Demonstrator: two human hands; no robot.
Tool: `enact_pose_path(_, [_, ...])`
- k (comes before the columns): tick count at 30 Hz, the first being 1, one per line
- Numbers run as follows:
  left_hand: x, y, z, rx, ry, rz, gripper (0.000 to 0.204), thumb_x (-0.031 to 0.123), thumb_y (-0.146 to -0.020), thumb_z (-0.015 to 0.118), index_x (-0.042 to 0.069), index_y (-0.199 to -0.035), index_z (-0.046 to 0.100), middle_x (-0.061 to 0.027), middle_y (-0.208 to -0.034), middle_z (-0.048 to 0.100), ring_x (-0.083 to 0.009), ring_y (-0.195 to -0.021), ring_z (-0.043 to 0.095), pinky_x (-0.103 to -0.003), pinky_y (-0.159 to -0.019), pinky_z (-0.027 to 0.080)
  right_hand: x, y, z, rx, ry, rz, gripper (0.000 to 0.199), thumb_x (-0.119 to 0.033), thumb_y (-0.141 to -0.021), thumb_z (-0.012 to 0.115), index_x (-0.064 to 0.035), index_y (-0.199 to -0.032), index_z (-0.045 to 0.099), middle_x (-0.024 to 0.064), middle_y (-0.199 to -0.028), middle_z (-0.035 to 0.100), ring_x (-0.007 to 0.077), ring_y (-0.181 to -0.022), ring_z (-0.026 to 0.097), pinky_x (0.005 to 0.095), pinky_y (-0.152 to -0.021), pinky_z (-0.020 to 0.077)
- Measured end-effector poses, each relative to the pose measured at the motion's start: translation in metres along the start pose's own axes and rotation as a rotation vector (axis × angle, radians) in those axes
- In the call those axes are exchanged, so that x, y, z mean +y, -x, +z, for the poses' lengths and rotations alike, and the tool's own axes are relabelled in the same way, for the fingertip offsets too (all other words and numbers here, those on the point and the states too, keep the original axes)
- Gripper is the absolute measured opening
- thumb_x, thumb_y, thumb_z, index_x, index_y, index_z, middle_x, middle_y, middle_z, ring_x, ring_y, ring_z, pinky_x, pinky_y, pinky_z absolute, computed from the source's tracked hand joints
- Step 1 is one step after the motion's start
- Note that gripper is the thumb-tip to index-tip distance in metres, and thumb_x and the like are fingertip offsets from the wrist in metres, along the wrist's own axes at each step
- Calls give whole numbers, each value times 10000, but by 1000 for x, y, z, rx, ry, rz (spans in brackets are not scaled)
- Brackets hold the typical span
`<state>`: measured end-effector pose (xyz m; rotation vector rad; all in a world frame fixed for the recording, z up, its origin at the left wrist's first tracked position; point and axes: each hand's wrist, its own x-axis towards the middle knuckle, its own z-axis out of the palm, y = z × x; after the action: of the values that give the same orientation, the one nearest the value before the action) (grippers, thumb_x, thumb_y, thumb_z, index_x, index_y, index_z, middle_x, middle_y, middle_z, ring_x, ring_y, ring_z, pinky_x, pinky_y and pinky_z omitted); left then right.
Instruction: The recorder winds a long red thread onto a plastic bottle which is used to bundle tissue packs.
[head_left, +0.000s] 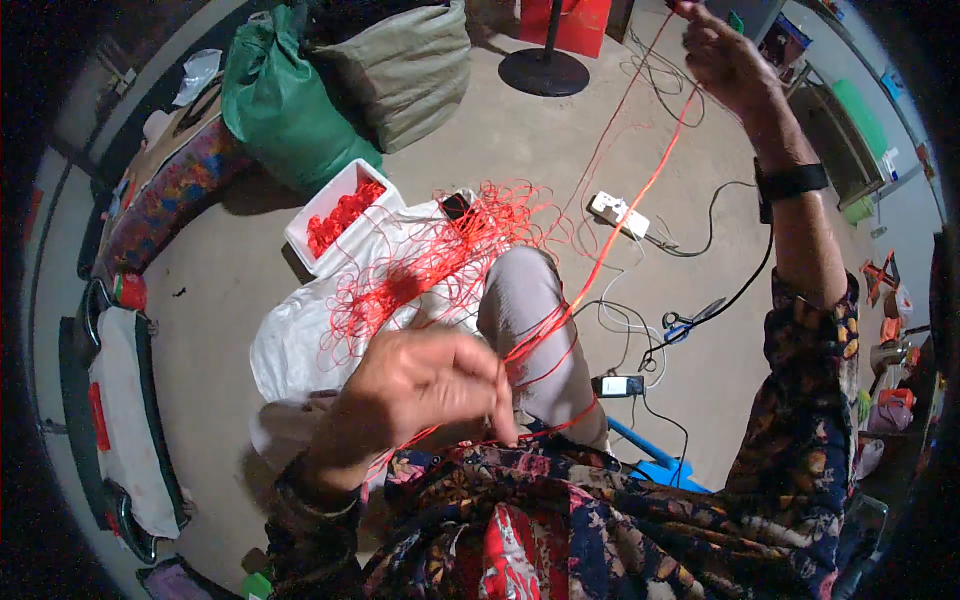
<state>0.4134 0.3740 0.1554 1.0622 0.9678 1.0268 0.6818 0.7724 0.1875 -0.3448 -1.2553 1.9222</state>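
- Left hand [425, 385], near, fingers closed, pinches the thin red string [640, 195].
- Right hand [722, 55], raised far right, grips that string taut.
- Tangled loops lie on the white plastic sheet [290, 340].

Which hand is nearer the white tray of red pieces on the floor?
Left. The left hand is just below-right of the white tray; the right hand is raised far across, pulling red cord.

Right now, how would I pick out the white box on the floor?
Start at the green sack at the upper left. Just below it, beside the white sheet strewn with loose red cord, sits the white box. It alone is a shallow open tray packed with bundled red cord.
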Motion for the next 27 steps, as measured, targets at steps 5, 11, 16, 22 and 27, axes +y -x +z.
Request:
enact_pose_path(5, [-18, -31, -21, 86, 312, 24, 210, 202, -881, 553, 0, -919, 511, -142, -700, 611, -259, -621, 626, -349, -584, 508, 54, -7, -3, -173, 208, 32, 222, -247, -902, 535, -49, -1002, 550, -42, -728, 412, 72, -628, 386, 217, -572, 320])
enact_pose_path(11, [-14, -57, -34, 149, 381, 49, 202, 215, -900, 528, 22, -941, 483, -141, -670, 593, -250, -598, 598, -343, -586, 493, 101, -2, -62, 6, 125, 104, 227, -278, -890, 545, -68, -973, 571, -46, -673, 440, 63, -587, 408, 206, -514, 301])
enact_pose_path(16, [-12, -76, -24, 125, 383, -34, 194, 207, -905, 520, 21, -952, 491, -131, -695, 606, -244, -604, 600, -340, -595, 496, 125, 43, -89, 147, 1136, 308, 294, -331, -851, 564, -85, -991, 640, 66, -749, 639, 171, -615, 584, 322, -550, 441])
enact_pose_path(22, [-25, -90, -34, 133, 404, -62, 183, 207, -918, 497, 32, -973, 506, -125, -721, 615, -241, -650, 612, -332, -632, 501, 164, 102, -24, 235, 1772, 189, 281, -256, -808, 580, 14, -753, 631, 213, -667, 584, 355, -577, 590, 415, -529, 440])
enact_pose_path(27, [-25, -102, -33, 99, 410, -57, 179, 209, -921, 499, 38, -968, 521, -128, -747, 624, -241, -682, 619, -327, -650, 492, 163, 159, 44, 206, 1050, 353, 390, -325, -871, 578, 16, -683, 590, 75, -579, 569, 121, -531, 496, 319, -495, 424])
